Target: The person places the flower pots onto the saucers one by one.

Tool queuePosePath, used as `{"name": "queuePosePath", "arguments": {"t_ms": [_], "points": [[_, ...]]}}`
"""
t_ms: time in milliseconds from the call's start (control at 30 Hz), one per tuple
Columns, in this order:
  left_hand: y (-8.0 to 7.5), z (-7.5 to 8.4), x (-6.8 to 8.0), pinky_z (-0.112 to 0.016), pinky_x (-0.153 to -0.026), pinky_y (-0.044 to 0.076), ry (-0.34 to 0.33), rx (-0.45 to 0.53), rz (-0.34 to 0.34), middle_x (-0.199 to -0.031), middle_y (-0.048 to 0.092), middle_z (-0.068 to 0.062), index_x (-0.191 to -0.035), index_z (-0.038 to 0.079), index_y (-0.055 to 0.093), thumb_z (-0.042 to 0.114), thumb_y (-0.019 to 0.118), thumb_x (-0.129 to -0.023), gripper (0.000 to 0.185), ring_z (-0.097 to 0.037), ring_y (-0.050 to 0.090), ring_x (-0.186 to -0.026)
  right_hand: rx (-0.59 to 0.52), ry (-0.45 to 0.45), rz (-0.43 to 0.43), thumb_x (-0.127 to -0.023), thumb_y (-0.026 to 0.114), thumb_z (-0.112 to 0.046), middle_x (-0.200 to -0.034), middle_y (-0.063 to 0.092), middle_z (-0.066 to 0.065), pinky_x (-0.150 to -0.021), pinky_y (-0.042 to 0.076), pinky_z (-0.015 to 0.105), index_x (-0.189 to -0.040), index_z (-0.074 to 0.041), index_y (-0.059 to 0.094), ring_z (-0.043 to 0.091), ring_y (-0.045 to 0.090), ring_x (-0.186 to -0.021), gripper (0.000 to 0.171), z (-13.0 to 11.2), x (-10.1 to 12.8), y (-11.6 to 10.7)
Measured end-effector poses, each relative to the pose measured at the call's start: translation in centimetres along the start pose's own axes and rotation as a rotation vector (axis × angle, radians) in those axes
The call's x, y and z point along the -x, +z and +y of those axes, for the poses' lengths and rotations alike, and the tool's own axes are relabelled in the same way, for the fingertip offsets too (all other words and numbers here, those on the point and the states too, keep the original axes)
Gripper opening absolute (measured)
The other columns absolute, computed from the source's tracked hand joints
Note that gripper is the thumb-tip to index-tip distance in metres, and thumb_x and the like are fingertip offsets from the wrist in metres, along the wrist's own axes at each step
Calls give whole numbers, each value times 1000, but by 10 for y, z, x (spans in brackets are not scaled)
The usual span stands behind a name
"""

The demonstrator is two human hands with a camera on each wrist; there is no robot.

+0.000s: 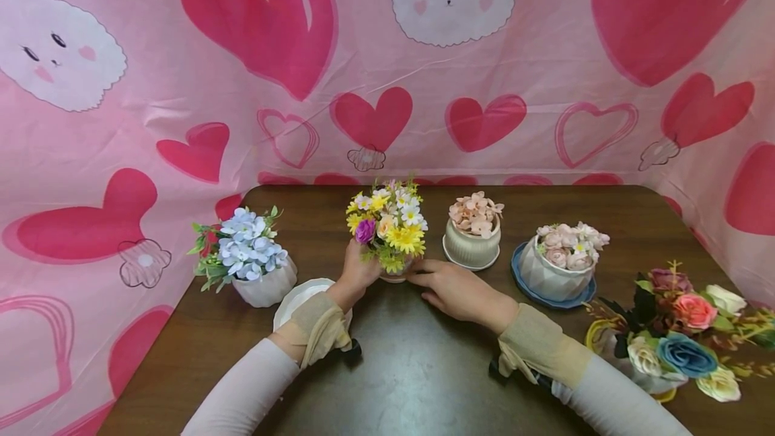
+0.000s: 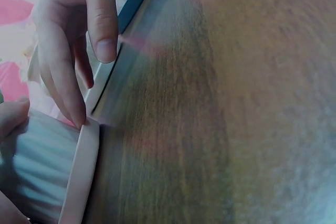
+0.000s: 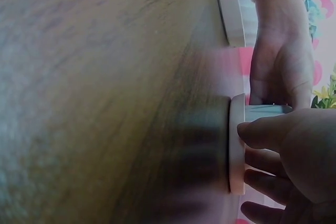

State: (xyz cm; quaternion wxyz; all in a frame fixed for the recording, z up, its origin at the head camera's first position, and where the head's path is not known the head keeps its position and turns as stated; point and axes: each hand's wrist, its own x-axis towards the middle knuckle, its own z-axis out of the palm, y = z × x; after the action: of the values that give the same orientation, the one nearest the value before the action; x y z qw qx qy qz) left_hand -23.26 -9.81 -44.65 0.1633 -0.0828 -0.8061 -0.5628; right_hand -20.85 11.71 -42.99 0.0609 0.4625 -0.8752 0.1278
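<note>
My left hand (image 1: pixel 358 271) grips a white pot (image 2: pixel 39 156) from its left side. The pot bears yellow, white and purple artificial flowers (image 1: pixel 390 227), which hide most of it in the head view. Under it is a pale pinkish saucer (image 3: pixel 238 148), low on the table. From the right, my right hand (image 1: pixel 463 291) reaches to this saucer. Its fingertips touch the rim, and the fingers are spread and only slightly bent.
Left stand a blue-flowered white pot (image 1: pixel 263 288) and a white saucer (image 1: pixel 297 298). Behind the right hand are a ribbed pot (image 1: pixel 472 244) of peach flowers and a white pot (image 1: pixel 554 278) on a blue saucer (image 1: pixel 519 281). Mixed roses (image 1: pixel 687 358) stand beside the right forearm.
</note>
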Motion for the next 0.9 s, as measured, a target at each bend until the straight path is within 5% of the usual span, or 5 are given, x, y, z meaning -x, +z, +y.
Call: {"name": "queuePosePath", "arguments": {"t_ms": [333, 900], "points": [[-1, -1, 1, -30, -97, 50, -28, 50, -19, -114, 69, -25, -118, -6, 65, -4, 65, -79, 39, -24, 62, -106, 1, 5, -9, -87, 73, -13, -132, 63, 6, -99, 53, 39, -127, -12, 66, 22, 62, -120, 41, 0, 0, 0], [-2, 2, 1, -43, -100, 50, -26, 3, -58, -118, 68, -22, -122, -3, 63, 3, 68, -84, 39, -31, 62, -112, -2, 2, -23, -88, 72, -13, -130, 63, 5, -98, 53, 38, -125, -12, 67, 21, 63, -118, 38, -1, -1, -1]]}}
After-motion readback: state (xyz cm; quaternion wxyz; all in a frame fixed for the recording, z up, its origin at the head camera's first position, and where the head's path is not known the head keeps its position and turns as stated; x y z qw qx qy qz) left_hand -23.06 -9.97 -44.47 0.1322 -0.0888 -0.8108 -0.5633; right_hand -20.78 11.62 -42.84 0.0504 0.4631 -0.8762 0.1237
